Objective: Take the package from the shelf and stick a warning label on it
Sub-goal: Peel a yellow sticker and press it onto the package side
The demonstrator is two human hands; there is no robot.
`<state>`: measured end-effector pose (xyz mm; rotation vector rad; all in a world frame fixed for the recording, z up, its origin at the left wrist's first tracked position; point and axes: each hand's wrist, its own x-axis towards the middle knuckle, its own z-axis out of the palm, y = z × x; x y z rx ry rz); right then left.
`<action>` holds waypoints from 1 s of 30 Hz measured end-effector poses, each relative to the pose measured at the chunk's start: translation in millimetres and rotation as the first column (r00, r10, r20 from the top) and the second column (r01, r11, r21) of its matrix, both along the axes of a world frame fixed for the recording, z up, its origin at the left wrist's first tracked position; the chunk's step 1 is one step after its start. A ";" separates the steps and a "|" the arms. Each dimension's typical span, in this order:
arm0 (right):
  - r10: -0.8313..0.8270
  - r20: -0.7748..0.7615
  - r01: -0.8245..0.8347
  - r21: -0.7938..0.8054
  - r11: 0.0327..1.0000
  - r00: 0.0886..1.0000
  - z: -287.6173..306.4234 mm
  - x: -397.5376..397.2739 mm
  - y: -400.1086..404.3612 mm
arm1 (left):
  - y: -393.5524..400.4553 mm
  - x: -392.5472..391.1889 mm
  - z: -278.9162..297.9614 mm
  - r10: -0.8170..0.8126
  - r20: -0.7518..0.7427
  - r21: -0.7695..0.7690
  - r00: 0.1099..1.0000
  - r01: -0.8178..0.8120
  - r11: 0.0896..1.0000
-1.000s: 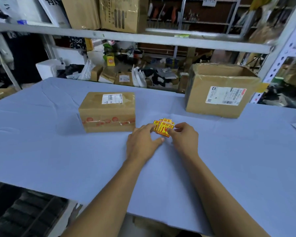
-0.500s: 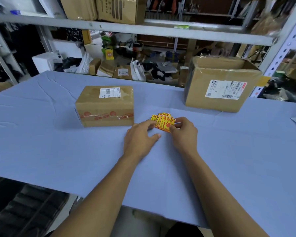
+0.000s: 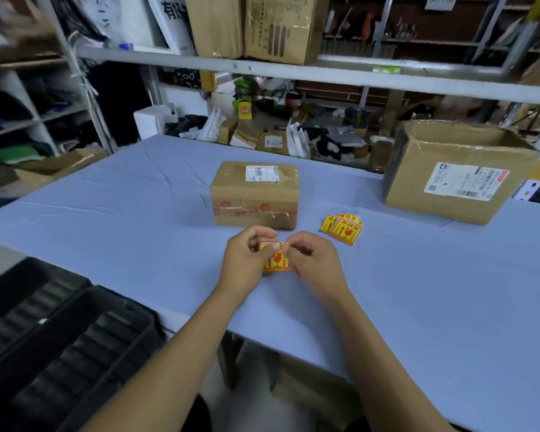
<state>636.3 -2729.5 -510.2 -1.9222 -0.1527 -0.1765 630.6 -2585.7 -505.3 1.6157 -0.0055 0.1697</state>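
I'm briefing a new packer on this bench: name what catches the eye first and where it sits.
Both hands, left hand and right hand, meet at the centre and pinch one yellow-and-red warning label. Just beyond them sits the small taped package on the blue table. A fanned pile of spare labels lies to its right, before a bigger box.

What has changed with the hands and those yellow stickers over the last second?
Both hands, left hand and right hand, have lifted one yellow-and-red warning sticker off the small pile of yellow stickers and drawn it back toward the person, pinching its top edge. The pile stays on the blue table cover. The small taped brown cardboard package and the larger open cardboard box have not moved.
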 end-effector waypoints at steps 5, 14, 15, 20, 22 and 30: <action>0.059 0.088 -0.048 -0.125 0.991 0.994 -1.4 -7.9 33.2 | 27.3 -10.6 -3.8 0.169 0.054 0.060 0.984 -0.172 0.983; 0.016 -0.067 -0.005 0.163 0.987 0.998 3.1 -10.6 20.3 | 23.0 -14.0 -9.2 0.205 0.192 0.271 0.960 -0.253 0.929; 0.022 -0.075 -0.008 0.180 0.984 0.997 2.5 -10.1 20.3 | 22.3 -14.7 -9.1 0.186 0.194 0.279 0.963 -0.236 0.931; 0.088 -0.087 -0.064 0.244 0.968 0.992 3.4 -11.0 17.4 | 19.1 -18.7 -8.2 0.095 0.199 0.295 0.975 -0.152 0.943; 0.099 -0.092 -0.073 0.253 0.965 0.991 3.6 -10.8 17.0 | 19.3 -18.9 -7.1 0.078 0.184 0.285 0.980 -0.129 0.950; 0.125 -0.117 -0.092 0.261 0.961 0.985 4.1 -11.6 16.8 | 20.4 -19.0 -5.8 0.048 0.178 0.251 0.983 -0.093 0.964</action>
